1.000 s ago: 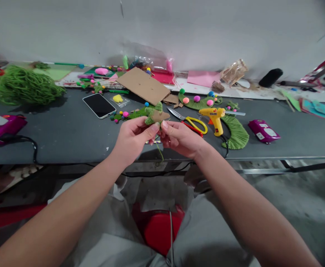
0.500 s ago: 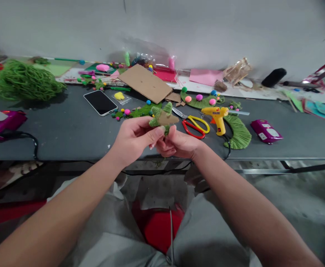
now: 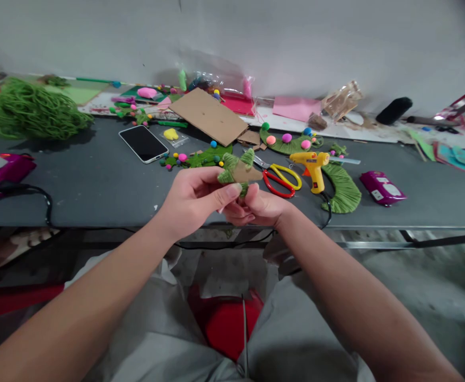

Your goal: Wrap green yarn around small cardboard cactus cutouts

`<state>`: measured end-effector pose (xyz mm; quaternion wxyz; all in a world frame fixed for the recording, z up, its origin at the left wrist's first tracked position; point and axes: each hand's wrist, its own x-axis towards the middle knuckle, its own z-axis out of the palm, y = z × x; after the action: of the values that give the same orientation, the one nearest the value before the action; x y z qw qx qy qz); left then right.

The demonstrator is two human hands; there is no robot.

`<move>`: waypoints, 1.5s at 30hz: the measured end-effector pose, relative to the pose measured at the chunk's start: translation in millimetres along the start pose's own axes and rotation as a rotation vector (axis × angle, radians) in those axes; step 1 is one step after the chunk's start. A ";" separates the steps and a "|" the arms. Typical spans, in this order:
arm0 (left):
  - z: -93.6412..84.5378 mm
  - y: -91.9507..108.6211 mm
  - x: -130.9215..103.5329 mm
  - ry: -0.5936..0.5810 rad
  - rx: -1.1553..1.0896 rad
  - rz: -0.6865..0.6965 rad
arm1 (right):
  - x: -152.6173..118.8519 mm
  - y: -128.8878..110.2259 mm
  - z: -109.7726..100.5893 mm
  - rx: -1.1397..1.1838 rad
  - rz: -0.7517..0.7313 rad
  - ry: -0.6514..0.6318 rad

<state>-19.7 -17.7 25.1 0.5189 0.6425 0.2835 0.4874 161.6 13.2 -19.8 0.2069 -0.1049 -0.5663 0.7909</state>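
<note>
Above the table's front edge, a cardboard star (image 3: 245, 172) is partly wrapped in green yarn, with a bare brown point facing right. My left hand (image 3: 194, 199) pinches it from the left, thumb on the front. My right hand (image 3: 262, 206) is closed just below and right of the star, thumb up and fingers curled. What those fingers grip is hidden; a bit of green strand hangs under the hands. Just beyond lie scissors (image 3: 279, 180) with one red and one yellow handle. A yellow glue gun (image 3: 314, 168) rests to their right on a green yarn-wrapped curve (image 3: 342, 191).
A phone (image 3: 143, 143) lies left of the hands, and a heap of green yarn (image 3: 35, 112) further left. Cardboard (image 3: 210, 115) and a pompom-dotted green wreath piece (image 3: 282, 144) lie behind. A purple packet (image 3: 382, 188) is at right; a black cord (image 3: 49, 204) runs off the edge.
The star has shifted slightly right and tilted in my hands. My left thumb has moved a little to the right with it. Both hands stay close together.
</note>
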 end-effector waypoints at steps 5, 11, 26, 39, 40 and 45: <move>-0.9 5.9 1.2 0.104 0.226 0.090 | -1.3 -13.0 2.2 -0.058 -0.038 0.253; -1.3 3.2 0.9 0.168 0.417 0.095 | -3.9 -18.9 4.1 -0.081 -0.042 0.392; -0.4 3.3 0.7 0.164 0.466 0.049 | -4.8 -23.9 7.5 -0.116 -0.027 0.454; 1.5 -1.5 20.2 0.209 0.307 0.102 | -1.1 -29.0 0.4 -0.074 -0.120 0.535; 1.8 -1.2 26.0 0.212 0.289 0.104 | 1.1 -31.7 -1.2 -0.056 -0.152 0.560; -2.4 -15.0 55.9 0.234 0.168 0.096 | 13.9 -37.3 -18.1 0.011 -0.219 0.662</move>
<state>0.7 36.4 29.5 0.4028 0.6354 0.3510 0.5576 164.2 45.1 10.1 0.4634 -0.2933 -0.4720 0.6903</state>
